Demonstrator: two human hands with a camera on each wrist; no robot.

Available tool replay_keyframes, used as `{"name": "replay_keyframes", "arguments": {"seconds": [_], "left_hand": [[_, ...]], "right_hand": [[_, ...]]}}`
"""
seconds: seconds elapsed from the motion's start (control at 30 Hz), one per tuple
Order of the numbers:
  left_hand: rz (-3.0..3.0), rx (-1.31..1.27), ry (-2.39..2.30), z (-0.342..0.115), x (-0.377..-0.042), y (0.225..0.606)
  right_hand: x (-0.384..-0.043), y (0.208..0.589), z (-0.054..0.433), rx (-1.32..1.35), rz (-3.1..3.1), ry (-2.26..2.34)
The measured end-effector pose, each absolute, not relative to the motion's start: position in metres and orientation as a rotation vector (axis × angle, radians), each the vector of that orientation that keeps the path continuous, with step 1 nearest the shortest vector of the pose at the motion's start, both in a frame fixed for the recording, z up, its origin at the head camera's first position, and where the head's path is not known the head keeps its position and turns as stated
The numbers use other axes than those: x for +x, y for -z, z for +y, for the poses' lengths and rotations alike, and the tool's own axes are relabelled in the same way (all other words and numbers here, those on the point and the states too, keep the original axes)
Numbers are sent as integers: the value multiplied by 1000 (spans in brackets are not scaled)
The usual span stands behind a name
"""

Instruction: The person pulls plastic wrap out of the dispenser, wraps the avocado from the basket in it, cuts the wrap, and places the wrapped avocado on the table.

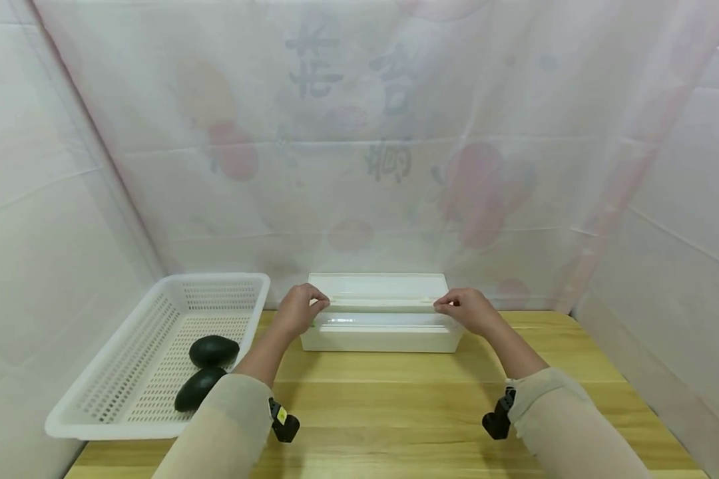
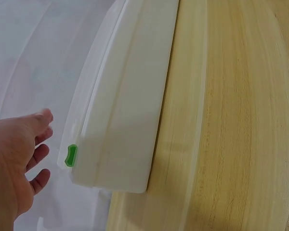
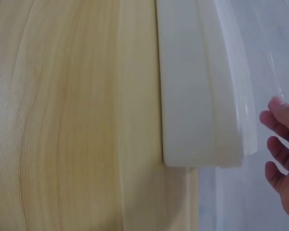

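A long white cling film dispenser box (image 1: 379, 340) stands on the table with its lid (image 1: 389, 285) raised at the back. A clear roll of film (image 1: 359, 320) shows inside it. Over the box's left end, my left hand (image 1: 299, 307) has thumb and forefinger pinched together on the clear cling film. My right hand (image 1: 469, 310) pinches the film the same way above the right end. In the right wrist view a shiny film crease (image 3: 274, 77) runs to the thumb of that hand. A green slider (image 2: 71, 155) sits at the box's left end.
To the left, a white perforated basket (image 1: 262, 293) holds two dark green oval items, one (image 1: 214, 350) behind the other (image 1: 199, 389). Pale printed curtains (image 1: 347, 166) close off the back and sides of the wooden table (image 1: 383, 412).
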State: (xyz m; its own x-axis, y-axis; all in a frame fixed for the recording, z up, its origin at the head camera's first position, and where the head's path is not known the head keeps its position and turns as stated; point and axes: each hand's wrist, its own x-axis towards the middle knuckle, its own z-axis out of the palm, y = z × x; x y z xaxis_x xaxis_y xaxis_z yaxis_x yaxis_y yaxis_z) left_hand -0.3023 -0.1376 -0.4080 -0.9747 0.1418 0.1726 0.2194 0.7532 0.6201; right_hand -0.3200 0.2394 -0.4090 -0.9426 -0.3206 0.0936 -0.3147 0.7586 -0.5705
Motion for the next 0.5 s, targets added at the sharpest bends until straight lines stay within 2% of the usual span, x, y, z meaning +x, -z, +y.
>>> {"name": "replay_keyframes", "arguments": {"seconds": [0.33, 0.5], "left_hand": [[-2765, -261, 1173, -139, -304, 405], [-2741, -167, 1307, -139, -305, 404]], "right_hand": [[-323, 404, 235, -498, 3005, 1010], [-322, 401, 234, -493, 3048, 1048]]}}
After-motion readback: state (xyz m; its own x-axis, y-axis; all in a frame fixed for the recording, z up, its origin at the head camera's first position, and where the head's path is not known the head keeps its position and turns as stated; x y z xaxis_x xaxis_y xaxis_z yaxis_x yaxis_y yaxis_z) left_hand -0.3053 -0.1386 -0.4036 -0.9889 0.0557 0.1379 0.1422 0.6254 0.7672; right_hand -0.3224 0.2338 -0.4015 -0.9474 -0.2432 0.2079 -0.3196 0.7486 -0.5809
